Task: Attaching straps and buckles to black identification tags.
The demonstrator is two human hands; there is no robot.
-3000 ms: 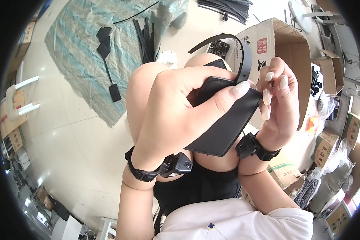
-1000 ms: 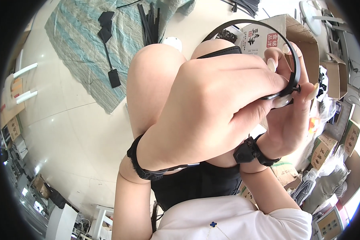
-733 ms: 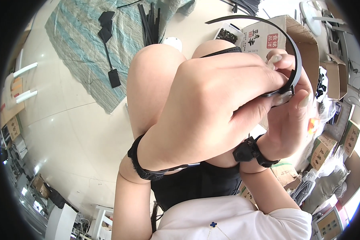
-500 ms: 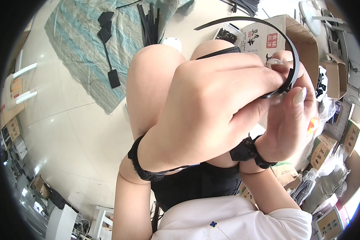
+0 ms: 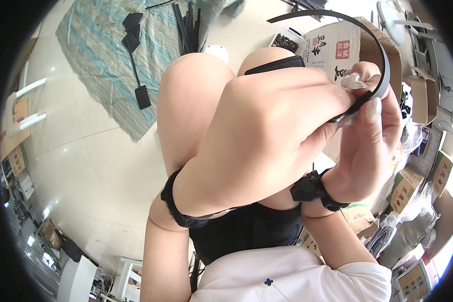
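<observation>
A long black strap [image 5: 386, 59] curves up and over to the left above my hands. My left hand [image 5: 261, 126] is closed, its fingertips gripping the strap's lower end. A flat black piece with a stitched edge [image 5: 277, 64] sticks out beyond the knuckles of that hand; whether it joins the strap is hidden. On the other side, my right hand [image 5: 370, 136] pinches the strap between thumb and fingers, close to the left fingertips. Where the strap's end meets the small dark part between the hands is mostly covered by fingers.
A striped green-grey sheet [image 5: 93, 63] lies on the floor with black flat pieces [image 5: 132, 32] and a bundle of black strips [image 5: 187, 32]. Beyond my knees are an open carton [image 5: 332, 43] and a white tray [image 5: 299, 38] of small dark pieces. Cartons and bags crowd the right.
The strap's loop has shifted right and slightly up. My right thumb has moved up onto the strap, and its fingers have closed nearer the joint. My left hand has barely moved.
</observation>
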